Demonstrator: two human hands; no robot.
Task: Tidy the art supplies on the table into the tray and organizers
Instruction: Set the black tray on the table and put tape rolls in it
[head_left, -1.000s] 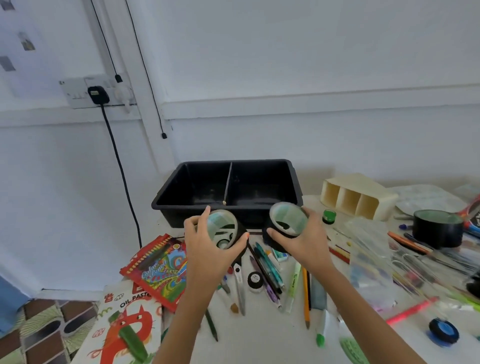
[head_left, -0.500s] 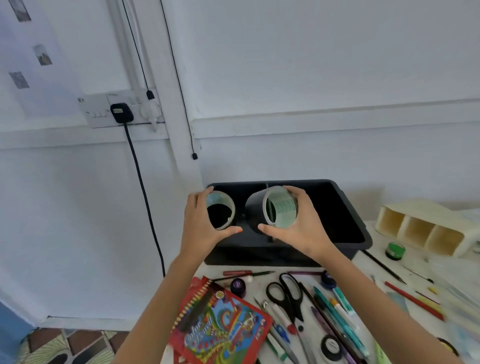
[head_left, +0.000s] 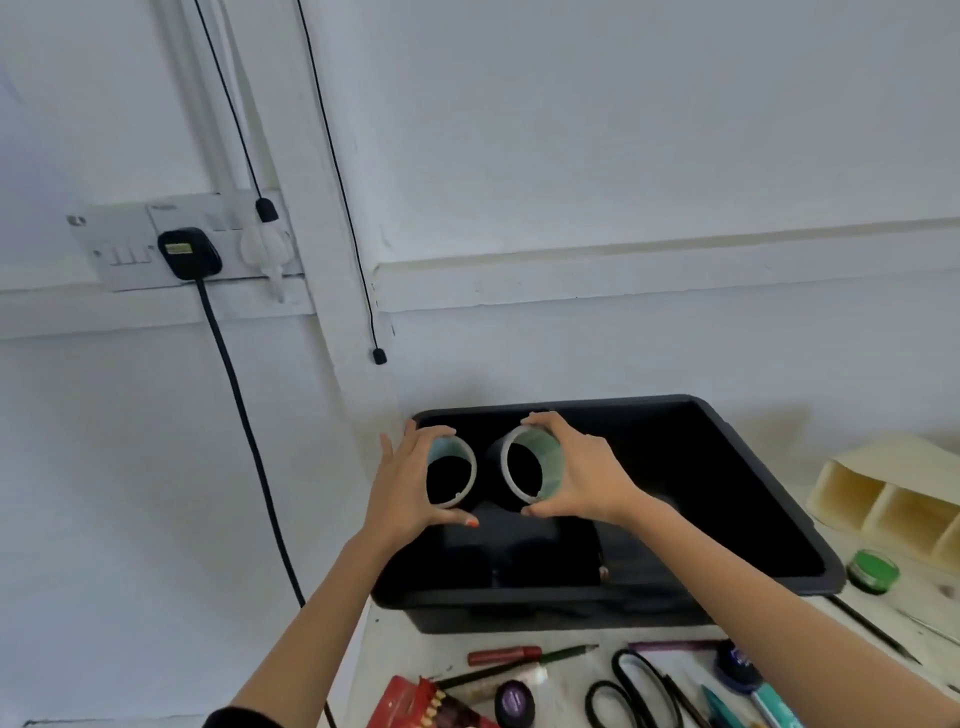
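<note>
My left hand (head_left: 402, 483) grips a black tape roll (head_left: 457, 447) with a pale green core. My right hand (head_left: 584, 480) grips a second black tape roll (head_left: 540, 452) of the same kind. Both rolls are held on edge, side by side, inside the left part of the black tray (head_left: 769, 499), above its floor. The tray stands at the back of the white table (head_left: 582, 642) against the wall. Whether the rolls touch the tray's floor is hidden by my hands.
A cream organizer with open slots (head_left: 893, 493) lies right of the tray, a small green pot (head_left: 875, 571) before it. In front of the tray lie black scissors (head_left: 636, 686), pencils, pens, a purple-lidded pot (head_left: 514, 701) and a red crayon box (head_left: 426, 706). A black cable (head_left: 244, 415) hangs left.
Both hands have carried the tape rolls forward from above the table's clutter and down into the left part of the tray. The view has shifted left and closer.
</note>
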